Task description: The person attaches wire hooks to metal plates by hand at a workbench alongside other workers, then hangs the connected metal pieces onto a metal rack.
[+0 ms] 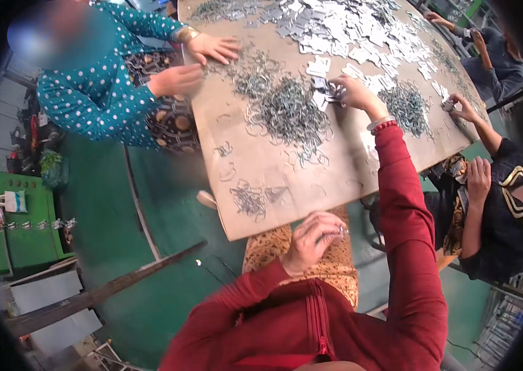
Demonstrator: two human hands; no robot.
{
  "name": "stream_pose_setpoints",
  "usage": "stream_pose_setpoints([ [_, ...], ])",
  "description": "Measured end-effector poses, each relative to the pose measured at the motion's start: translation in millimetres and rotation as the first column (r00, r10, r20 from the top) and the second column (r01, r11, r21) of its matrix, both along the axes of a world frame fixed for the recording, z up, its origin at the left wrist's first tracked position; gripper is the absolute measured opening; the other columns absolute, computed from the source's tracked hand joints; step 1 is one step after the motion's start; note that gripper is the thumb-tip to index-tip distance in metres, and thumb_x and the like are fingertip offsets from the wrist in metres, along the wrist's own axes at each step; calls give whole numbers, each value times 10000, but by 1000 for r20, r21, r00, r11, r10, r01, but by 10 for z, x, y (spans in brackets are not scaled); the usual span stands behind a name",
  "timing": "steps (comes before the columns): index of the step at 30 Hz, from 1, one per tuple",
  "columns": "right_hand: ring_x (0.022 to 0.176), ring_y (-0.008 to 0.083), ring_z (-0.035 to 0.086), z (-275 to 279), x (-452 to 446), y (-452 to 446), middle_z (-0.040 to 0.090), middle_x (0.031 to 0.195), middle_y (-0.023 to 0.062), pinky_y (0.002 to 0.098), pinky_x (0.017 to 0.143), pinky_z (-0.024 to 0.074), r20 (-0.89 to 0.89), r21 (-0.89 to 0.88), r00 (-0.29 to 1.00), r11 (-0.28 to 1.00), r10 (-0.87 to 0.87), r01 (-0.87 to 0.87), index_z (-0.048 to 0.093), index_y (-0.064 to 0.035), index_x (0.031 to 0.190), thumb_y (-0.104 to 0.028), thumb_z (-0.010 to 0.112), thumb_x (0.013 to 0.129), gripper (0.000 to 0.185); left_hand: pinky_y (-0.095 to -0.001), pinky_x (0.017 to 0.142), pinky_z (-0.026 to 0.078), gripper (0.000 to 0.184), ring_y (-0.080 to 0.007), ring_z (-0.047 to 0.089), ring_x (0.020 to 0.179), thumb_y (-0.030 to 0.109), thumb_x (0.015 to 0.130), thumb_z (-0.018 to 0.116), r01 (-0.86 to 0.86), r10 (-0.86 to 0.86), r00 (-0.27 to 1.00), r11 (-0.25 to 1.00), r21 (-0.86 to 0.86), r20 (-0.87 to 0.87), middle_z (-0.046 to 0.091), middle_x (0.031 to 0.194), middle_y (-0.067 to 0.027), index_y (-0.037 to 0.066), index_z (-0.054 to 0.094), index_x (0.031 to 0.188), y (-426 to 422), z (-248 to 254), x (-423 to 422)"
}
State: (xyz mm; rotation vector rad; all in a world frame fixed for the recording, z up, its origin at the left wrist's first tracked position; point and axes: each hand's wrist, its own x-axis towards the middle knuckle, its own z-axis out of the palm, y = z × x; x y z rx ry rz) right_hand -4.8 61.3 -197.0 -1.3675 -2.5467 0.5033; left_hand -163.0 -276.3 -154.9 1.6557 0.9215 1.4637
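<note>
My right hand (360, 98) reaches over the table, its fingers closed around a small silvery metal piece (335, 90). Flat metal plates (319, 66) lie next to those fingers. To the left of this hand is a heap of small bent metal hooks (290, 110). In front of my lap, past the table's near edge, my left hand (312, 242) is curled with its fingertips together. Something small and shiny shows at its fingertips, too small to make out. A smaller group of hooks (249, 200) lies on the near corner of the table.
The brown-covered table (212, 154) holds a large pile of metal plates (348, 28) at the back and another hook heap (407, 106) at the right. A person in a dotted teal top (88, 102) works on the left; others sit along the right, one with a hand (464, 110) near the edge.
</note>
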Motion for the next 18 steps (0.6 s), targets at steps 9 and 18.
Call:
stream_pose_setpoints([
  [9,591,225,625,334,380,-1101,555,832,153,274,546,514,-529,-234,744,913,-409,335,621,34,851,-67,629,766,132,-293,713,501,200,-192,593,831,-101,739,641,-12,9,996,999,38,88,611,881,-118,8,510,844,-165,66,6],
  [18,814,240,633,181,170,-2362,585,785,122,443,823,545,-687,-657,-131,688,-715,-309,533,70,868,6,605,793,122,-281,695,506,139,-182,628,796,-47,764,645,-46,50,993,998,-37,111,634,857,-94,5,572,871,-199,2,85],
])
